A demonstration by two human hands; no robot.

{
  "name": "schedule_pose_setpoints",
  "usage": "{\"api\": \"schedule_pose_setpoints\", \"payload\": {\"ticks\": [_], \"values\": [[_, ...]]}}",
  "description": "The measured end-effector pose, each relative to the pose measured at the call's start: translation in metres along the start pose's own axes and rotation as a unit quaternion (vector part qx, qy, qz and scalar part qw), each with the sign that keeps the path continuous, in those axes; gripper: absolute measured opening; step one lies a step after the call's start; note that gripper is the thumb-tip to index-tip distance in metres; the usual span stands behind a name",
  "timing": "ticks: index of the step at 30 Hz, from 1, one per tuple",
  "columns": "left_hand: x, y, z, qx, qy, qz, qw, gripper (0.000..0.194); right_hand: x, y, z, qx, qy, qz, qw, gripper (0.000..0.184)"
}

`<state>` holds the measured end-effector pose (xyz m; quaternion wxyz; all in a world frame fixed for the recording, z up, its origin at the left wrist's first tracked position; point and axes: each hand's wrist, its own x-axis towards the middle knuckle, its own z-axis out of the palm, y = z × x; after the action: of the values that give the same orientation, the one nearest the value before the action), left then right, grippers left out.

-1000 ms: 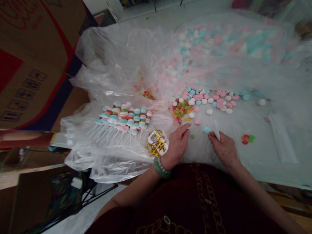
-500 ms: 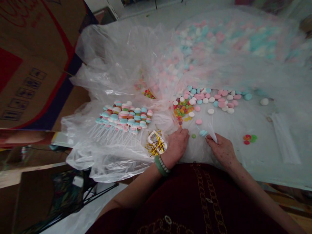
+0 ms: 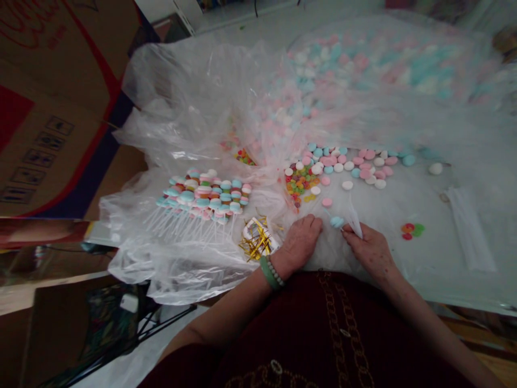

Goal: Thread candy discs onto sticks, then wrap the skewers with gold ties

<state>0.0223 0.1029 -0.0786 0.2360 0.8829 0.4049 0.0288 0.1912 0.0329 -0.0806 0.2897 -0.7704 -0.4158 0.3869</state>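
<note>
My right hand [image 3: 372, 252] is closed on a bundle of thin white sticks [image 3: 354, 221]. A blue marshmallow [image 3: 336, 221] sits on a stick just beyond those fingertips, pointing left. My left hand [image 3: 304, 241] rests on the table with its fingers curled together, close to the marshmallow; whatever is under its fingertips is hidden. Ahead of it lies a heap of small ring-shaped gummies [image 3: 301, 182] in green, orange, yellow and red. Loose pink, white and blue marshmallows [image 3: 343, 160] spread behind the heap.
Finished marshmallow-and-gummy skewers [image 3: 205, 196] lie in rows on clear plastic at left. Gold twist ties [image 3: 257, 242] lie beside my left wrist. At right are several gummy rings [image 3: 411, 231] and a pack of white sticks [image 3: 472, 229]. A large bag of marshmallows [image 3: 375, 64] fills the back; a cardboard box [image 3: 52, 97] stands left.
My left hand has shifted right and covers the spot where a single green gummy ring lay. The right hand keeps its hold on the sticks, nearly in place.
</note>
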Motion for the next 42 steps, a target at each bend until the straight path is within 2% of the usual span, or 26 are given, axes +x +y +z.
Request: {"api": "schedule_pose_setpoints", "payload": {"ticks": [2,3,4,6,8,9,11,14,18,21,23,25,27,29,30,32,35,40,42], "values": [[0.004,-0.004,-0.003,-0.129,0.045,-0.072,0.988,0.014,-0.004,-0.001,-0.001,0.007,-0.007,-0.010,1.000,0.030],[0.006,-0.006,-0.006,-0.217,0.060,-0.111,0.968,0.017,-0.005,-0.002,-0.001,0.011,-0.016,-0.019,1.000,0.030],[0.009,-0.007,-0.008,-0.312,0.064,-0.142,0.937,0.020,-0.007,-0.003,-0.001,0.015,-0.027,-0.031,0.999,0.029],[0.013,-0.009,-0.011,-0.484,0.044,-0.172,0.857,0.026,-0.009,-0.005,0.001,0.019,-0.049,-0.057,0.997,0.029],[0.014,-0.010,-0.013,-0.596,0.010,-0.174,0.784,0.029,-0.010,-0.007,0.003,0.014,-0.059,-0.074,0.995,0.028],[0.014,-0.009,-0.012,-0.628,-0.004,-0.172,0.759,0.029,-0.010,-0.008,0.004,0.007,-0.058,-0.079,0.995,0.028],[0.014,-0.007,-0.010,-0.660,-0.027,-0.171,0.731,0.030,-0.010,-0.009,0.005,-0.010,-0.052,-0.082,0.995,0.028],[0.013,-0.002,-0.004,-0.683,-0.057,-0.179,0.706,0.029,-0.009,-0.014,0.006,-0.045,-0.047,-0.101,0.993,0.030],[0.014,0.011,0.000,-0.695,-0.050,-0.207,0.687,0.032,-0.008,-0.024,0.010,-0.074,-0.002,-0.142,0.987,0.031],[0.015,0.017,0.000,-0.671,-0.019,-0.228,0.706,0.034,-0.007,-0.026,0.010,-0.047,0.004,-0.138,0.989,0.030],[0.016,0.016,-0.001,-0.627,0.019,-0.238,0.742,0.035,-0.007,-0.022,0.008,-0.017,0.004,-0.118,0.993,0.030],[0.019,0.010,-0.004,-0.538,0.083,-0.236,0.805,0.029,-0.007,-0.016,0.005,0.007,0.023,-0.079,0.997,0.030],[0.025,0.000,-0.009,-0.395,0.151,-0.210,0.881,0.016,-0.006,-0.010,0.003,0.027,0.053,-0.039,0.997,0.032],[0.032,-0.009,-0.015,-0.236,0.178,-0.171,0.940,0.016,-0.005,-0.005,0.002,0.047,0.072,-0.015,0.996,0.034],[0.035,-0.013,-0.017,-0.167,0.171,-0.156,0.958,0.021,-0.005,-0.003,0.002,0.056,0.076,-0.009,0.995,0.036],[0.039,-0.018,-0.021,-0.062,0.136,-0.144,0.978,0.026,-0.004,-0.001,0.003,0.066,0.078,-0.001,0.995,0.036],[0.041,-0.017,-0.023,0.021,0.095,-0.138,0.986,0.022,-0.003,0.000,0.003,0.073,0.067,0.010,0.995,0.035],[0.053,-0.011,-0.026,0.038,0.125,-0.130,0.983,0.024,-0.001,0.004,0.003,0.093,0.069,0.021,0.993,0.034],[0.062,-0.010,-0.028,0.040,0.112,-0.110,0.987,0.024,0.000,0.004,0.003,0.103,0.073,0.023,0.992,0.034]]}}
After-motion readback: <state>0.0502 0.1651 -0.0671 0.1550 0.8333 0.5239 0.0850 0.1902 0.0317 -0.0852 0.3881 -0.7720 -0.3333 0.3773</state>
